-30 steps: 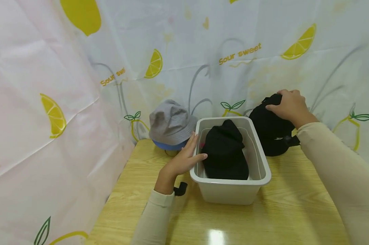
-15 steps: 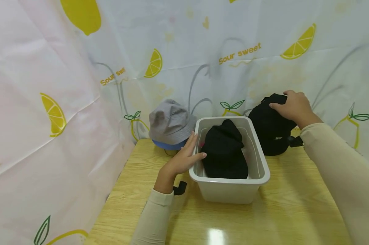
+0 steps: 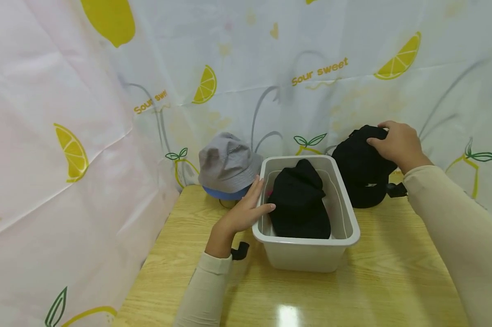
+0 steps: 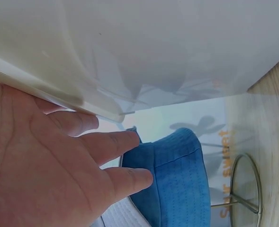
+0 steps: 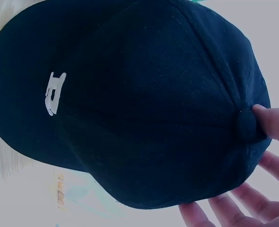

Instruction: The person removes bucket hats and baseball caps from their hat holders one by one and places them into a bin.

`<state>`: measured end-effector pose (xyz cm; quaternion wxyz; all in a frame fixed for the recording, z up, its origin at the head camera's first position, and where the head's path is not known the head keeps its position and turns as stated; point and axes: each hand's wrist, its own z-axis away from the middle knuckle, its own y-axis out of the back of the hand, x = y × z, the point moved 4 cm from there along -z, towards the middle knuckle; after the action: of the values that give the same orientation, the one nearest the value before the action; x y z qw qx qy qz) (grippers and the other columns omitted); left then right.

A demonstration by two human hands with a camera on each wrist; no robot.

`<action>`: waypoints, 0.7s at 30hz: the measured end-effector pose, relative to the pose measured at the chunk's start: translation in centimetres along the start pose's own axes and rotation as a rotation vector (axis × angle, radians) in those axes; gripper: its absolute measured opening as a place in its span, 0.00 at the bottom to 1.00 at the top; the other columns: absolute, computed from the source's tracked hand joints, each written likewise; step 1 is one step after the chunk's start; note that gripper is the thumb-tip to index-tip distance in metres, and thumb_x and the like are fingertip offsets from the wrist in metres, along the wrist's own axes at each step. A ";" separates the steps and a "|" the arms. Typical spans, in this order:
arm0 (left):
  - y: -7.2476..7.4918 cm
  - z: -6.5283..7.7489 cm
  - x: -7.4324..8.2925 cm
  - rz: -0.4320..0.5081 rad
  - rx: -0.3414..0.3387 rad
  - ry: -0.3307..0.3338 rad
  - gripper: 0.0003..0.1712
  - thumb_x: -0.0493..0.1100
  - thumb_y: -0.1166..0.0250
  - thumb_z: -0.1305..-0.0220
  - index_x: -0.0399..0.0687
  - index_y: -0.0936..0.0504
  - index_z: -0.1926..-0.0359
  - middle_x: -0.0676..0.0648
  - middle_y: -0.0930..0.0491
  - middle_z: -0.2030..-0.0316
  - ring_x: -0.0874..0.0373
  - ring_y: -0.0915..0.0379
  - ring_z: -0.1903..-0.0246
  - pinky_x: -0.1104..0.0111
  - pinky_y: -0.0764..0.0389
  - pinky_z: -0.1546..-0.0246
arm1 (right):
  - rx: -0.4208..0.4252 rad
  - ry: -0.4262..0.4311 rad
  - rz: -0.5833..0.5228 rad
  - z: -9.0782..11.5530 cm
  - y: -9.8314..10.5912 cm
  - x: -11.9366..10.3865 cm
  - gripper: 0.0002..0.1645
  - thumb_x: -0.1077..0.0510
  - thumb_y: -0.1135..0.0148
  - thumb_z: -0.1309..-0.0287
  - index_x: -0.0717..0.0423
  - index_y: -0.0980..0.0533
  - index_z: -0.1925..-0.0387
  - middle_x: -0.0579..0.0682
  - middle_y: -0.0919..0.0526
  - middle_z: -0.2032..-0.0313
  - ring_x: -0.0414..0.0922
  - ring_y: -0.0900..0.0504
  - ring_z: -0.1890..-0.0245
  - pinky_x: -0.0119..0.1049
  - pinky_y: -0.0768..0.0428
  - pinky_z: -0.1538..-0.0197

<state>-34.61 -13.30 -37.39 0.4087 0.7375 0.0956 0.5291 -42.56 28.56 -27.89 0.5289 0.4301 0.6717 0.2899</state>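
A grey-white plastic bin (image 3: 305, 256) stands on the table with a black cap (image 3: 300, 204) lying inside. My left hand (image 3: 243, 213) rests against the bin's left wall, its thumb over the rim; the left wrist view shows its fingers (image 4: 130, 182) fairly straight along the outside. Right of the bin, a black baseball cap (image 3: 360, 156) with a small white mark on its brim sits near the back. My right hand (image 3: 399, 141) holds that cap's crown. In the right wrist view, the thumb (image 5: 276, 124) is at the top button and the other fingers are around the crown's side.
A grey bucket hat (image 3: 229, 163) stacked on a blue hat (image 3: 223, 195) sits on a wire stand (image 4: 243, 184) left of the bin. The wood-look table (image 3: 196, 218) meets a lemon-print cloth (image 3: 246, 59) behind and at the left.
My right hand has shifted slightly to the right along the baseball cap's crown, and the crown's right side has moved a little with it. The left hand and bin have stayed nearly still.
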 end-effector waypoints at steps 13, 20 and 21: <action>-0.2 -0.1 -0.3 0.009 -0.004 -0.005 0.54 0.65 0.45 0.26 0.53 0.66 0.16 0.49 0.75 0.16 0.53 0.76 0.18 0.40 0.59 0.21 | 0.144 0.024 -0.024 -0.2 -0.2 0.1 0.35 0.42 0.40 0.28 0.60 0.26 0.31 0.72 0.18 0.46 0.70 0.23 0.52 0.64 0.23 0.54; 0.0 -0.3 -0.2 0.024 -0.004 -0.012 0.52 0.61 0.45 0.24 0.52 0.65 0.16 0.49 0.74 0.16 0.52 0.76 0.17 0.41 0.57 0.21 | 0.135 -0.044 -0.008 -0.5 0.3 0.2 0.34 0.37 0.44 0.27 0.54 0.23 0.32 0.68 0.20 0.39 0.72 0.23 0.48 0.62 0.22 0.61; 0.0 -0.3 -0.2 0.026 -0.004 -0.010 0.52 0.61 0.45 0.25 0.52 0.65 0.16 0.49 0.74 0.16 0.52 0.76 0.17 0.41 0.57 0.21 | 0.123 -0.059 -0.006 -0.4 0.3 0.2 0.35 0.36 0.45 0.27 0.53 0.23 0.32 0.68 0.21 0.37 0.72 0.24 0.47 0.62 0.22 0.60</action>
<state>-34.94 -13.23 -37.52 0.4039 0.7405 0.0828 0.5307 -42.91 28.90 -27.58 0.5221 0.4680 0.6736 0.2338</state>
